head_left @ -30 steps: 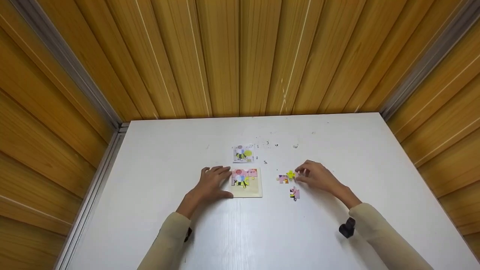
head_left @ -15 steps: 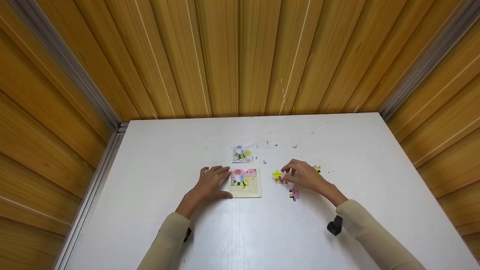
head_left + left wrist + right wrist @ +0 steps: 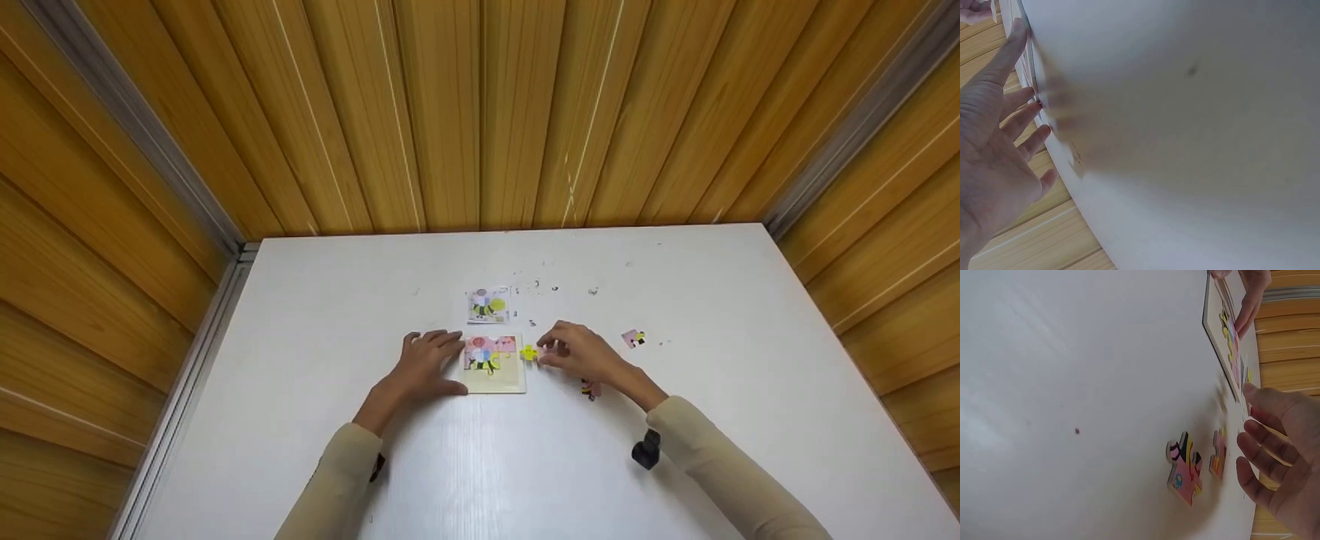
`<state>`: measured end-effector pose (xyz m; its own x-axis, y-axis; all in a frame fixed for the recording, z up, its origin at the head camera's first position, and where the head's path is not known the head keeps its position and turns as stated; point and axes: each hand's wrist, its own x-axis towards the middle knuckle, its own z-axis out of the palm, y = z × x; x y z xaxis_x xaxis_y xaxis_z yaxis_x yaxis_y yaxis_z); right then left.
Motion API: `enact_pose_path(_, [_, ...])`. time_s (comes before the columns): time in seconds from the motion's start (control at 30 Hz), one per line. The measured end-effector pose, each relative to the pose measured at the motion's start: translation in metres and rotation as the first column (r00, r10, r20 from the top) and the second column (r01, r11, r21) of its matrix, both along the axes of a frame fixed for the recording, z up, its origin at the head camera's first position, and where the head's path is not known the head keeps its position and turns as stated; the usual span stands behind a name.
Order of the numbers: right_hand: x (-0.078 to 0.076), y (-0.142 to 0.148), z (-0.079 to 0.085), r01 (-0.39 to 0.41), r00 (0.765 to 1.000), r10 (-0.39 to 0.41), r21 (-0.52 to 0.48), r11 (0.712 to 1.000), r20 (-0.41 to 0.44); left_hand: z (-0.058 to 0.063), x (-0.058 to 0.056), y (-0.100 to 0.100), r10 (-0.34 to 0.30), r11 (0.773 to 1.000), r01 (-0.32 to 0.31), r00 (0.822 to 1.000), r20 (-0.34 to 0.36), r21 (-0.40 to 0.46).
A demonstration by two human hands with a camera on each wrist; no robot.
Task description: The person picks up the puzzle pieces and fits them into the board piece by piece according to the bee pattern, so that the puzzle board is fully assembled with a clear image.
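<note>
My left hand (image 3: 420, 367) rests along the left edge of a small puzzle board (image 3: 508, 379), its fingers and thumb fairly straight and touching the rim. Pink pieces with a bee picture fill the board's upper and left part; bare pale wood shows below and at the right. Between thumb and fingers, my right hand (image 3: 585, 352) pinches a yellow-and-pink puzzle piece (image 3: 529, 352) at the board's right edge. In the right wrist view, one loose puzzle piece (image 3: 1184, 468) lies near a second piece (image 3: 1218, 453), which the right hand hides in the head view.
A printed card (image 3: 487, 306) with the bee picture lies just behind the board. One more loose puzzle piece (image 3: 634, 338) sits to the right of the right hand. The white table (image 3: 337, 285) has small dark marks and ends at a wood-panelled wall (image 3: 517, 112).
My right hand has moved left with the yellow-and-pink puzzle piece, past the loose pieces to the board's right edge. The left hand has stayed at the board.
</note>
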<state>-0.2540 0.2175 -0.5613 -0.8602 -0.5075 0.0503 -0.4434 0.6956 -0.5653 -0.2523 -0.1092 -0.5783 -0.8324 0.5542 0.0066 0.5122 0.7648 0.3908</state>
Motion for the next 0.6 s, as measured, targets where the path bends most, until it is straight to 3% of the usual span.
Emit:
enact_pose_path(0.23, [-0.001,-0.012,-0.004,-0.026,1.000,0.026,-0.007,1.000,0.002,0.000,0.000,-0.001,-0.003,1.000,0.003,1.000,-0.008,0.002])
enact_pose_path(0.6, [0.002,-0.031,-0.012,0.000,1.000,0.000,-0.006,1.000,-0.015,-0.002,0.000,-0.001,-0.010,1.000,0.010,1.000,-0.014,0.019])
